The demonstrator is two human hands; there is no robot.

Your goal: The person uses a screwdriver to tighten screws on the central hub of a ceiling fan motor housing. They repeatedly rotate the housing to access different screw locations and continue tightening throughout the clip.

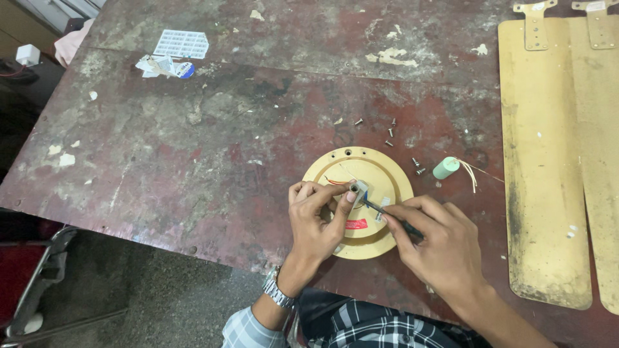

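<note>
The worn red counter (pixel 213 148) carries a round yellow motor cover (pixel 358 201) near its front edge. My left hand (pixel 316 222) rests on the cover, its fingers (pixel 335 196) pinched together on the metal shaft (pixel 354 187) at the cover's centre. My right hand (pixel 435 241) has its fingers clamped on a thin dark tool (pixel 387 214), tip beside the shaft. Loose screws (pixel 390 132) lie behind the cover, a green capacitor (pixel 445 167) to its right, fan blades (pixel 548 167) farther right.

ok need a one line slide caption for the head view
Left hand steadies the round yellow fan motor housing on a worn red table while right hand works a dark thin tool at its hub.
</note>
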